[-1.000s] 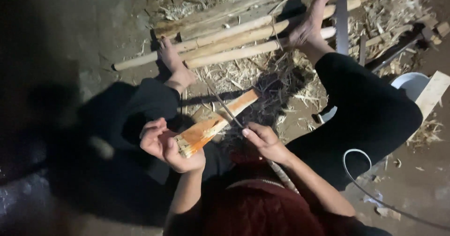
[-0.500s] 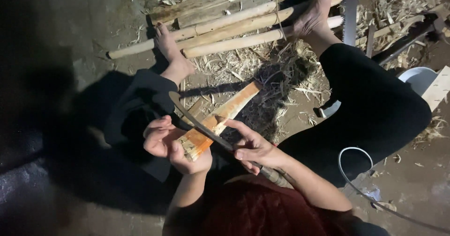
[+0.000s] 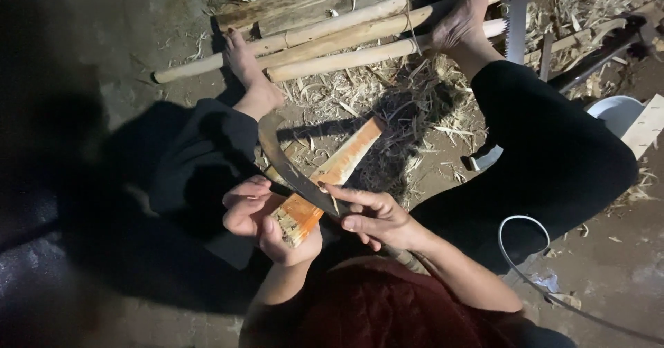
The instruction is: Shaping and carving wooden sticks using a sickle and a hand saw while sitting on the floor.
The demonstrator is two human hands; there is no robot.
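we grip the near end of the flat orange-brown wooden slat (image 3: 332,178) with our left hand (image 3: 266,220), fingers clamped around it; our right hand (image 3: 377,216) clasps the curved dark steel blade (image 3: 287,165) lying across it. a slip could cut our left thumb.

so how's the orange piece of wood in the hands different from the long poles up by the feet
The orange piece of wood is short, flat and orange-streaked; the long poles are round, pale and much longer. The piece is gripped at its near end by the left hand, with the curved blade across it and the right hand at that blade; the poles lie side by side on the ground under the bare feet. Both are wood.
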